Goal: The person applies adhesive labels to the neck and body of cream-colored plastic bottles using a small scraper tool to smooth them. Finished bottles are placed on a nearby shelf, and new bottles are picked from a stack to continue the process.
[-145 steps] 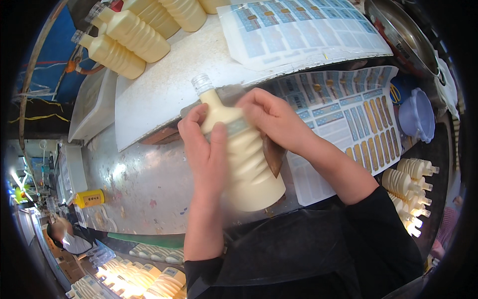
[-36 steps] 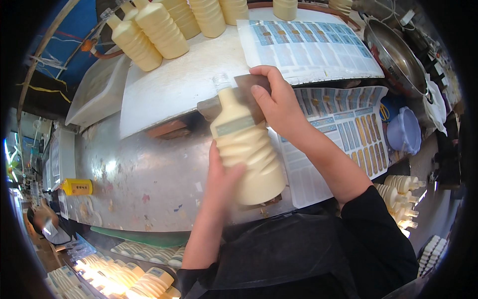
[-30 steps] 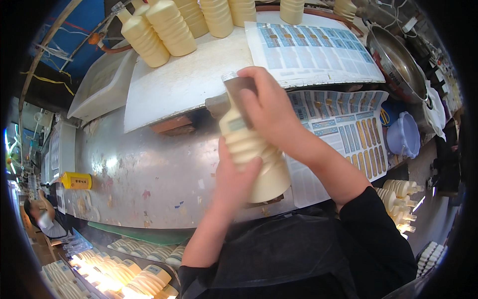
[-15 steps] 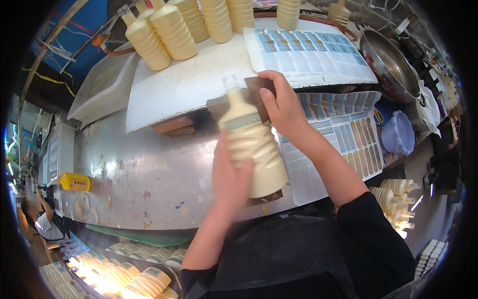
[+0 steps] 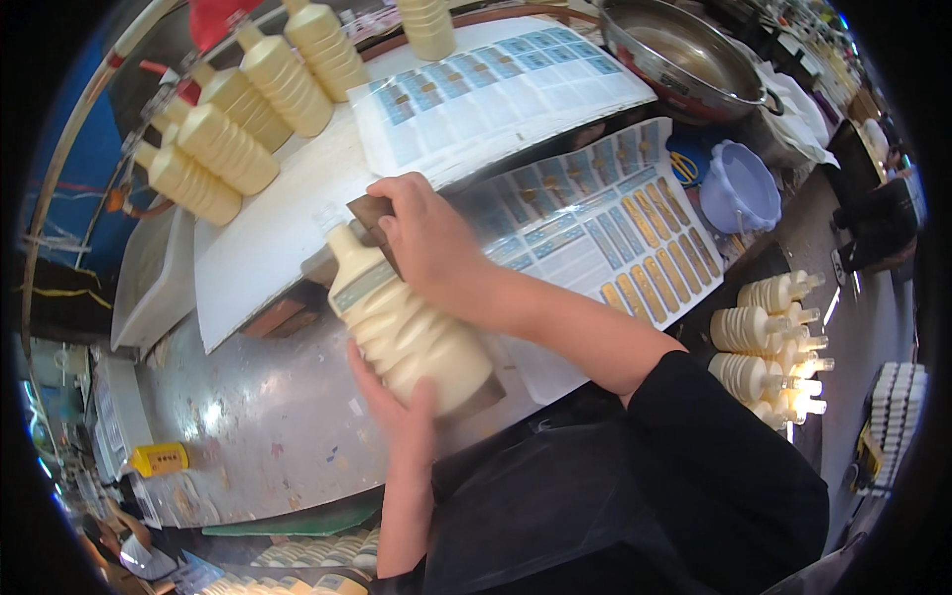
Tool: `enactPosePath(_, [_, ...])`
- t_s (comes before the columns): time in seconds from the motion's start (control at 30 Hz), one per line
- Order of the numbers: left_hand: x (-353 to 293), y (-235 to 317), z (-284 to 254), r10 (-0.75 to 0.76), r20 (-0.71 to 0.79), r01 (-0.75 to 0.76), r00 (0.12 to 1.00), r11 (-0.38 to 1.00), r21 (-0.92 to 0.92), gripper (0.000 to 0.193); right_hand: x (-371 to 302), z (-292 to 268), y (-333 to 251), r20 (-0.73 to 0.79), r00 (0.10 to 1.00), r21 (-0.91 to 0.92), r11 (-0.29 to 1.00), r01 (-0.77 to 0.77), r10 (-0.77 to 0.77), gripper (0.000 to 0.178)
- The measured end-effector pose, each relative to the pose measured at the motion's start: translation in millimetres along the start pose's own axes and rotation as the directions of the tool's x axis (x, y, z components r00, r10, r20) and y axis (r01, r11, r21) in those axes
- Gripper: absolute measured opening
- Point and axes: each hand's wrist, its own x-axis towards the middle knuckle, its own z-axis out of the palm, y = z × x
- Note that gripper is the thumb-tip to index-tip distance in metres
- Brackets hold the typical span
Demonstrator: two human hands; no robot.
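A cream bottle with a rippled body and clear neck lies tilted over the metal bench, its neck pointing away and left. Around its shoulder runs a blue-grey label strip. My left hand is under the lower body, fingers and thumb curled about it. In my right hand, a flat dark brown rectangular scraper is pinched between thumb and fingers, close to the bottle's shoulder. Whether its edge touches the label is hidden by that hand. Beneath the bottle is a dark support, mostly covered.
Sheets of blue and gold labels lie to the right. Several cream bottles stand on a white board at the back. A metal pan, a lilac bucket and a yellow bottle are around. More bottles are stacked at right.
The view has turned to the right, so the bench appears slanted. The bottle remains in my left hand and the scraper in my right, near the bottle's shoulder.
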Motion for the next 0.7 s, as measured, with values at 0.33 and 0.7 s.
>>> enactPosePath(0.33, [-2.2, 14.9, 4.5, -0.087, -0.027, 0.085, 0.996, 0.993, -0.083, 0.102, -24.3, -21.8, -32.4, 0.203, 0.939, 0.193, 0.952, 0.239, -0.277, 0.028])
enactPosePath(0.7, [-13.0, 2.8, -2.7, 0.035, -0.008, -0.033, 0.999, 0.983, 0.181, 0.102, -27.0, -129.6, 91.7, 0.167, 0.885, -0.628, 0.739, -0.244, 0.434, 0.025])
